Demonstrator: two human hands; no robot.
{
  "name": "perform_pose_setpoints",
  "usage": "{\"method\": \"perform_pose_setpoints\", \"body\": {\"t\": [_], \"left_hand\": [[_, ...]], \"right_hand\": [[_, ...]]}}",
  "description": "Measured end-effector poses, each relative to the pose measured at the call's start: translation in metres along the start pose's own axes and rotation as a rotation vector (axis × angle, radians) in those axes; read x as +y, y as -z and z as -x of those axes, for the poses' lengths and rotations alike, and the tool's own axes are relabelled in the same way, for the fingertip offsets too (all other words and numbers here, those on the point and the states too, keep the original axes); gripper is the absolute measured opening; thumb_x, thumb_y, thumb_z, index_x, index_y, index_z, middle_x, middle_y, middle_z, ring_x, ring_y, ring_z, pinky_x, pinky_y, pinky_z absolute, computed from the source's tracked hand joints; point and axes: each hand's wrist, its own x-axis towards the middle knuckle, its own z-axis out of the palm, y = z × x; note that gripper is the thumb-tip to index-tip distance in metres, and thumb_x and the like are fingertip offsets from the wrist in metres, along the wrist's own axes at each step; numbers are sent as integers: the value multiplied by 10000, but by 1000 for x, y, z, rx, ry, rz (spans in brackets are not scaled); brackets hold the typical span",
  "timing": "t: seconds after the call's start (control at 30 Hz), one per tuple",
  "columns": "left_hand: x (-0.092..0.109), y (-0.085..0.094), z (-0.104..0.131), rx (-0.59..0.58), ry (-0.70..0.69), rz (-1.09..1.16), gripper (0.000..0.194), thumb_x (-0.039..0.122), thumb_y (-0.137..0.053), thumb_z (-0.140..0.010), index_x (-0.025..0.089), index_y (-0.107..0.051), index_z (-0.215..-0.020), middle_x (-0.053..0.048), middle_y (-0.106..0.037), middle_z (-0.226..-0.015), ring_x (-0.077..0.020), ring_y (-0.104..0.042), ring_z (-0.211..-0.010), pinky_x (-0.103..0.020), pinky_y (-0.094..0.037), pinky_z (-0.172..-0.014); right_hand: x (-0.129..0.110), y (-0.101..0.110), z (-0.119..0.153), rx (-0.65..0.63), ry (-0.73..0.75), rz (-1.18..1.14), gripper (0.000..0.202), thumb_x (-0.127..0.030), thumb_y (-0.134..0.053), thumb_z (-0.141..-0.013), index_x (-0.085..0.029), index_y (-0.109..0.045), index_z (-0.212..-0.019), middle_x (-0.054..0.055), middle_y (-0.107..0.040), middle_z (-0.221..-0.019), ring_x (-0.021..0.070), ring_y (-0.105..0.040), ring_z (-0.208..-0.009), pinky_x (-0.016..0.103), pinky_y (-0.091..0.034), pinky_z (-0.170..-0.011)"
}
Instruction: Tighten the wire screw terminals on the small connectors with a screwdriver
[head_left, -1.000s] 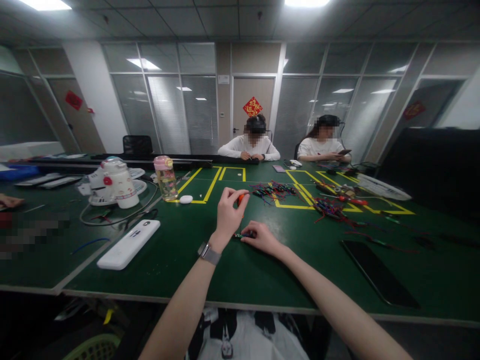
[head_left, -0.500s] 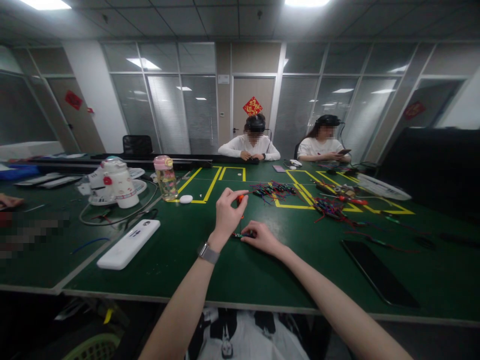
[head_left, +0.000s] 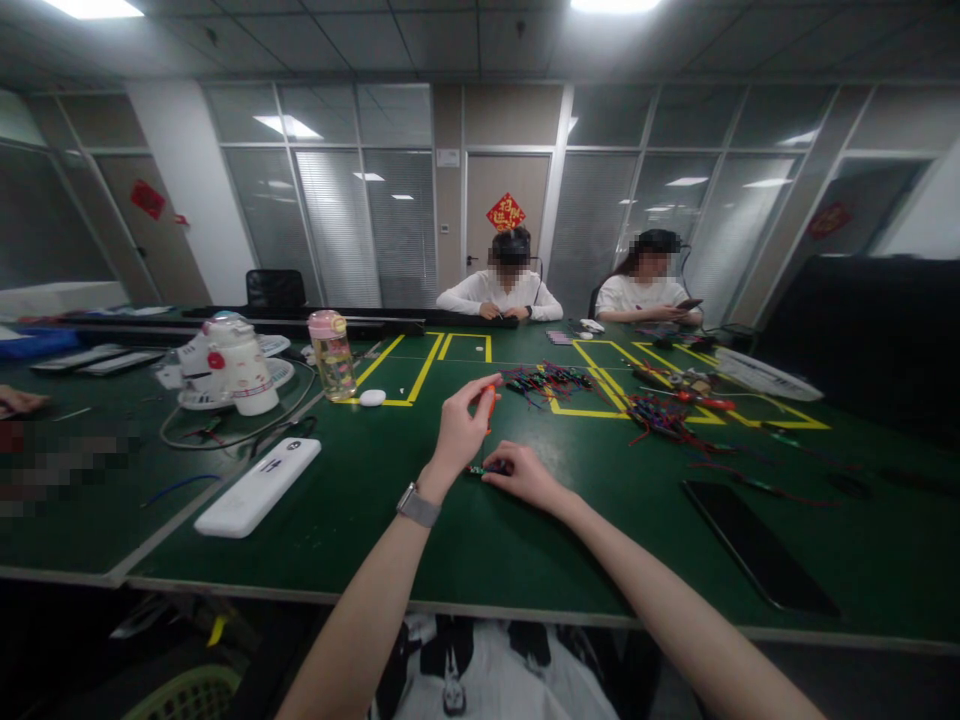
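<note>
My left hand [head_left: 461, 428], with a watch on its wrist, is closed around the orange handle of a small screwdriver [head_left: 491, 408]. The tool stands nearly upright, its thin shaft pointing down at a small green circuit board [head_left: 475, 470]. Against the table, my right hand [head_left: 529, 476] pinches that board, and its fingers cover the board's right part. Where the screwdriver's tip meets the board is too small to make out. Beyond my hands lies a pile of similar boards with red and blue wires [head_left: 547, 380].
A second wired heap [head_left: 664, 415] lies to the right, with a black phone [head_left: 757, 545] nearer me. On the left are a white power bank [head_left: 259, 488], a pink-lidded bottle [head_left: 332, 355] and a white jug [head_left: 244, 365]. Two people sit across the green table [head_left: 360, 560].
My left fingers have shifted on the screwdriver, and more of its orange handle shows. The left hand has moved slightly right. My right hand and the board stay in place.
</note>
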Motion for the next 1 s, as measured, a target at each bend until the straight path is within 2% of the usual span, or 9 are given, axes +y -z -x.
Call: {"method": "perform_pose_setpoints", "body": {"t": [0.13,0.3,0.4,0.53,0.67,0.9,1.0], "left_hand": [[1,0,0,42,-38,-56,176,221,-567,-869,193,-681,-1000,-47,-674,-945,-153,-633,-857,-270,-512,-753],[4,2,1,97,-58,-188,143,279,-673,-799,204,-703,-917,-16,-588,-828,-132,-572,-741,-261,-486,-722],[6,2,1,63,-61,-203,190,286,-570,-875,212,-689,-1003,-36,-598,-906,-143,-590,-816,-266,-491,-755],[4,2,1,17,-81,-163,295,200,-402,-944,204,-640,-1118,-62,-645,-1069,-169,-599,-1001,-317,-479,-887],[0,2,0,10,-45,-159,283,220,-450,-930,195,-620,-1155,-59,-666,-984,-153,-624,-836,-294,-506,-777],[-4,1,0,93,-48,-204,145,242,-636,-825,220,-692,-957,-16,-586,-827,-127,-558,-723,-250,-476,-677],[-4,0,0,96,-41,-203,144,260,-662,-807,229,-696,-944,-4,-554,-806,-118,-543,-694,-240,-472,-658]], "right_hand": [[0,0,0,-2,-2,-2,126,-169,-731,-729,-168,-732,-856,13,-603,-759,115,-512,-626,228,-404,-608],[2,-1,0,0,-9,2,120,-173,-730,-731,-170,-730,-851,11,-608,-760,112,-504,-616,228,-402,-598],[2,-1,0,4,-5,-3,118,-177,-730,-732,-174,-730,-850,12,-607,-764,115,-511,-622,229,-409,-602],[3,-2,0,4,3,-13,124,-177,-732,-729,-172,-730,-852,14,-607,-765,119,-522,-631,228,-411,-604],[3,-1,0,1,2,-15,123,-172,-732,-729,-172,-730,-852,17,-615,-779,119,-526,-641,228,-408,-610],[2,-1,0,-4,0,8,126,-167,-729,-735,-174,-727,-861,12,-598,-765,119,-513,-642,230,-406,-615],[2,-1,0,-1,4,2,125,-170,-732,-733,-175,-727,-858,13,-599,-766,124,-526,-657,233,-412,-624]]}}
